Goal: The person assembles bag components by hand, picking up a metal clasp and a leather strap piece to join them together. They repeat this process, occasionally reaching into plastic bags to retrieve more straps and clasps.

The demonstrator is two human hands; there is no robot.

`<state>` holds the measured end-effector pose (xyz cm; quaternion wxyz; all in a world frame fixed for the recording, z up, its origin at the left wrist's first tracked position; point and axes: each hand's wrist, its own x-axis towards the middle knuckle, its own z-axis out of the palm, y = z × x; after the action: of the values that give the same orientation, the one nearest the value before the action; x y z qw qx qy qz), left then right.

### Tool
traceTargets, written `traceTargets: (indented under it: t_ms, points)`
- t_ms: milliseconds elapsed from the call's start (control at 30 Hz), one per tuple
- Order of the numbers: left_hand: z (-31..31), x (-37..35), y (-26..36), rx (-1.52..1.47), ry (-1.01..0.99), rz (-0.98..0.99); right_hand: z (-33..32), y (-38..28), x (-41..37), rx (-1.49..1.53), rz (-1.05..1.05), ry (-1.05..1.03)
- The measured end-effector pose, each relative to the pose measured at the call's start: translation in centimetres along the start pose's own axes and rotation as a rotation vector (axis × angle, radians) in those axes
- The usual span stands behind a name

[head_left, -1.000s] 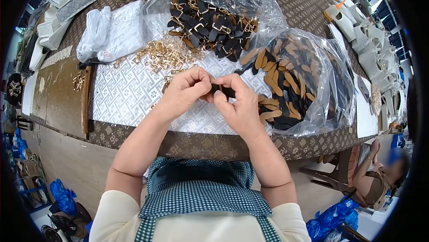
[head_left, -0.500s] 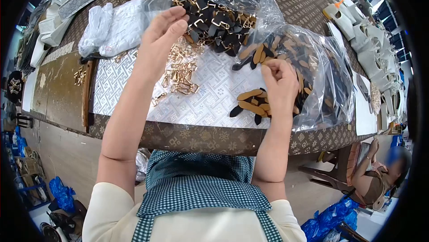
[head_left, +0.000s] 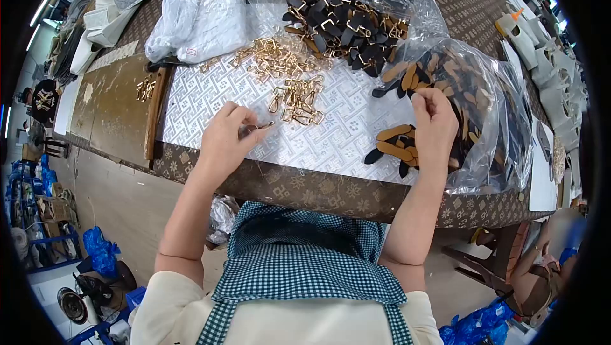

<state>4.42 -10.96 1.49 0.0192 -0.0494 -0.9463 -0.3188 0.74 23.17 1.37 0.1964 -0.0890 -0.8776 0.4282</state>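
The left hand pinches a small gold clip just above the near side of the white cloth. More gold clips lie in a pile farther back. On the right, the right hand curls its fingers at the mouth of a plastic bag full of brown and black tabs. I cannot tell if it holds one.

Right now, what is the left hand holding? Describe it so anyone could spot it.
Find the white patterned cloth on the table; the left hand sits at its near-left edge. Pinched in it is one gold clip, the only one held apart from the loose pile of clips farther up the cloth.
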Motion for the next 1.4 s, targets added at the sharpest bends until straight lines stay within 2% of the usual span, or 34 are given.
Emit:
traceTargets:
  t_ms: [100,133,167,267,400,500,767,867,967,1067,1133,1167,1300,1400]
  points:
    - [0.8,-0.6,0.1,-0.072,0.048,-0.003,2.0,-1.3,-1.1,0.457,0.041,-0.119]
    - [1.1,-0.5,0.2,-0.093,0.063,-0.003,2.2,-2.3,-1.6,0.462,0.033,-0.199]
    - [1.4,-0.2,0.6,-0.234,0.062,-0.051,3.0,-2.8,-2.2,0.505,-0.01,-0.216]
    - [2.0,1.0,2.6,-0.575,0.043,-0.147,4.0,-3.7,-3.5,0.434,-0.147,-0.318]
    - [4.1,3.7,4.7,-0.717,0.015,0.032,4.4,-4.2,-4.1,0.375,-0.276,-0.435]
    - [4.8,4.2,7.0,-0.867,-0.059,-0.001,4.2,-4.5,-4.0,0.298,-0.26,-0.387]
    - [5.5,4.1,7.9,-0.921,-0.16,-0.035,4.1,-4.1,-3.8,0.304,-0.237,-0.305]
    - [5.3,4.5,7.7,-1.151,-0.256,-0.056,4.0,-3.9,-3.8,0.402,-0.191,-0.371]
    - [5.1,5.0,7.1,-1.201,-0.361,-0.081,3.8,-4.1,-3.9,0.451,-0.209,-0.411]
    - [4.1,5.2,7.1,-1.041,-0.4,-0.081,2.9,-5.1,-3.8,0.48,-0.153,-0.505]
    - [4.0,5.4,6.3,-0.979,-0.422,-0.075,3.3,-4.7,-4.0,0.473,-0.253,-0.516]
    - [4.0,5.3,6.4,-0.963,-0.416,-0.067,4.0,-4.4,-4.0,0.409,-0.378,-0.438]
    - [4.0,4.9,6.5,-0.979,-0.428,-0.03,3.8,-4.7,-4.3,0.324,-0.302,-0.466]
    - [4.1,4.6,6.5,-0.989,-0.398,-0.001,3.8,-4.8,-4.3,0.427,-0.282,-0.484]
